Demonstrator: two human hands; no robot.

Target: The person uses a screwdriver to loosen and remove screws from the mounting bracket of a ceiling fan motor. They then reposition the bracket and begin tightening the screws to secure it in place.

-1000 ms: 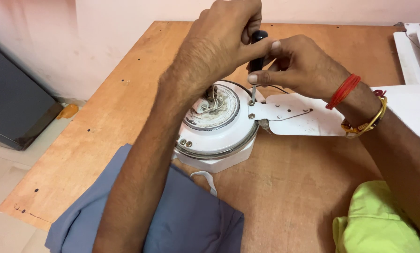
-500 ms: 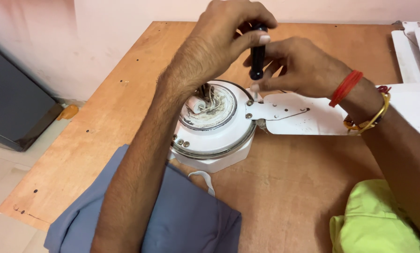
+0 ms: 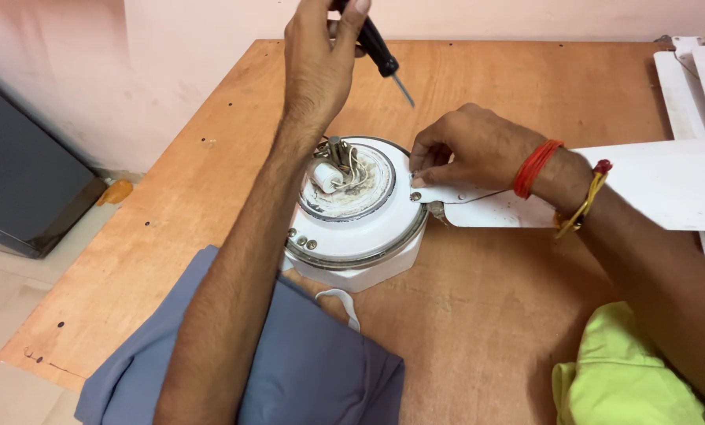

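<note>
The left hand (image 3: 321,67) was raised above the fan motor (image 3: 356,208), clenched around the black handle of a screwdriver (image 3: 380,51) whose thin metal shaft pointed down and to the right, its tip hanging in the air clear of everything below. The right hand (image 3: 466,145) rested on the fan blade (image 3: 604,193), fingertips pinched together at the blade's metal bracket, right where a screw (image 3: 415,175) sat at the edge of the motor housing; whether the fingers actually gripped the screw could not be told. That wrist carried red thread and a gold bangle.

The white, round motor sat near the middle of the wooden tabletop (image 3: 486,315), its open top showing a short shaft, a small white capacitor and some loose wires. The white blade stretched from the motor's right side out toward the picture's right edge. More white blades (image 3: 687,83) lay at the far right corner. A blue-grey cloth (image 3: 305,370) lay at the near edge, touching the motor's base, and a yellow-green cloth (image 3: 616,378) showed at the lower right.
</note>
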